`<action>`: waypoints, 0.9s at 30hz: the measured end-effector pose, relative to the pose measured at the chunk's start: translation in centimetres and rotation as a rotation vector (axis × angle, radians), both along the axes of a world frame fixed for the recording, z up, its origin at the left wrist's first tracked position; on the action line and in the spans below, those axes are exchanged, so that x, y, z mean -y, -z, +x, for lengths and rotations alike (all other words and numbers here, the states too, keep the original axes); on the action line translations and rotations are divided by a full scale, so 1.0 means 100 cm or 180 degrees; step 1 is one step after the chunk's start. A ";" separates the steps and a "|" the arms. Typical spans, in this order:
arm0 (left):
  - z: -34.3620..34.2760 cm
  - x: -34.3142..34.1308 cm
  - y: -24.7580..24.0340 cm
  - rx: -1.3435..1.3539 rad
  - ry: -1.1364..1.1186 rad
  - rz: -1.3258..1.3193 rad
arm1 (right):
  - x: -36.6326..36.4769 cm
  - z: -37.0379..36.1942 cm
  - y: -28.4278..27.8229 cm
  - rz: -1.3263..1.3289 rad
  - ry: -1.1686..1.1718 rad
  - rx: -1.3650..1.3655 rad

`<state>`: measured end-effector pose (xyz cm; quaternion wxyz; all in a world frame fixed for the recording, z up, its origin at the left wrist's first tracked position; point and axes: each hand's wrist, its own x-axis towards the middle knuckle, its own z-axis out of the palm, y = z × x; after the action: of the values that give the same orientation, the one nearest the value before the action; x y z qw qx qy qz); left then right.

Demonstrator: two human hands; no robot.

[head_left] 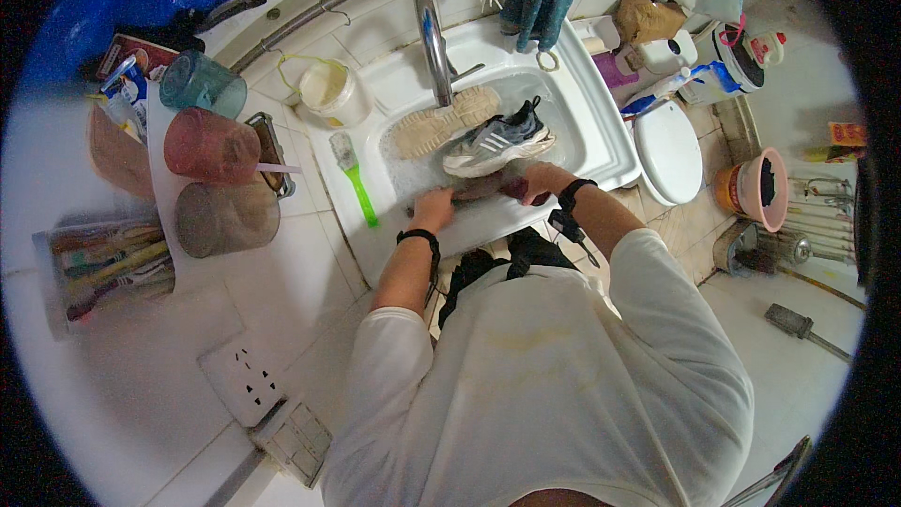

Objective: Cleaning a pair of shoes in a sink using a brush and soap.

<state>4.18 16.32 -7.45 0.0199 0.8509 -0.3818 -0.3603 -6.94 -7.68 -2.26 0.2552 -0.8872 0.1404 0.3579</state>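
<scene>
At the front rim of the white sink (615, 145), my left hand (434, 209) and my right hand (540, 181) are closed on the two ends of a dark greyish-brown flat piece (481, 190). Its kind is hard to make out. Just beyond it, a dark sneaker (502, 139) with white stripes and a white sole rests tilted in the soapy water. A second shoe (441, 124) lies behind it, its beige sole turned up. To the left, a scrub brush (357, 190) with a bright green handle lies on the sink's ledge.
A chrome faucet (432, 47) rises at the back of the sink. A white tub (334, 94) stands at its left corner. Plastic cups (211, 145) sit on a shelf at left. Right of the sink are a white-lidded bin (668, 152) and a pink bucket (765, 190).
</scene>
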 end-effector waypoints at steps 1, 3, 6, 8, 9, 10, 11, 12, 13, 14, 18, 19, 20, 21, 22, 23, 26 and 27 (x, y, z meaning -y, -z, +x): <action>-0.001 -0.001 0.001 -0.0008 -0.0019 -0.0005 | -0.001 0.002 -0.005 0.0183 0.0005 -0.0147; -0.006 -0.004 0.004 0.0169 0.0091 -0.0163 | -0.004 0.002 -0.015 0.0365 -0.0019 -0.0298; -0.027 0.010 -0.018 -0.0150 0.0079 -0.0671 | -0.005 -0.003 -0.032 0.0537 -0.0164 0.0476; -0.032 0.005 -0.008 -0.0296 0.0209 -0.0802 | -0.020 0.008 -0.044 0.0106 -0.0848 0.0249; -0.034 0.001 0.000 -0.0454 0.0367 -0.0938 | -0.024 0.010 -0.026 0.0123 -0.0899 0.0266; -0.041 0.003 0.005 -0.0434 0.0359 -0.0930 | -0.028 0.010 0.003 -0.0024 -0.1108 0.0406; -0.049 0.000 0.011 -0.0259 0.0415 -0.1283 | -0.030 0.011 0.023 -0.0154 -0.1346 0.0550; -0.056 -0.003 0.015 -0.0077 0.0450 -0.1621 | -0.037 0.014 0.028 -0.0117 -0.1409 0.0574; -0.059 -0.006 0.013 -0.0045 0.0387 -0.1580 | -0.046 0.018 0.032 -0.0199 -0.1661 0.0429; -0.063 -0.004 0.007 -0.0244 0.0154 -0.1579 | -0.049 0.019 0.036 -0.0296 -0.1881 0.0291; -0.089 -0.032 -0.007 0.0248 0.0485 -0.1531 | -0.054 0.027 0.076 -0.0269 -0.2225 0.0526; -0.097 -0.038 -0.015 0.0259 0.0456 -0.1472 | -0.052 0.027 0.088 -0.0214 -0.2254 0.0555; -0.104 -0.041 -0.027 0.0369 0.0436 -0.1474 | -0.046 0.027 0.108 -0.0233 -0.2161 0.0791; -0.112 -0.045 -0.038 0.0482 0.0402 -0.1468 | -0.042 0.029 0.122 -0.0243 -0.2078 0.1028; -0.121 -0.052 -0.047 0.0491 0.0372 -0.1412 | -0.040 0.031 0.127 -0.0188 -0.2104 0.1052; -0.132 -0.060 -0.054 0.0834 0.0230 -0.1157 | -0.038 0.031 0.130 -0.0122 -0.1909 0.0866; -0.176 -0.106 -0.067 0.0954 -0.0573 -0.0449 | -0.036 0.026 0.054 0.0366 -0.2026 0.0709; -0.185 -0.112 -0.072 0.0689 -0.1029 -0.0141 | -0.024 0.021 0.018 0.0673 -0.2113 0.0697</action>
<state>-14.27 27.49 -0.27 0.0551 0.9343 -0.2479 -0.2502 -4.88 -5.27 -4.09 0.2290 -0.8862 -0.2212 0.3367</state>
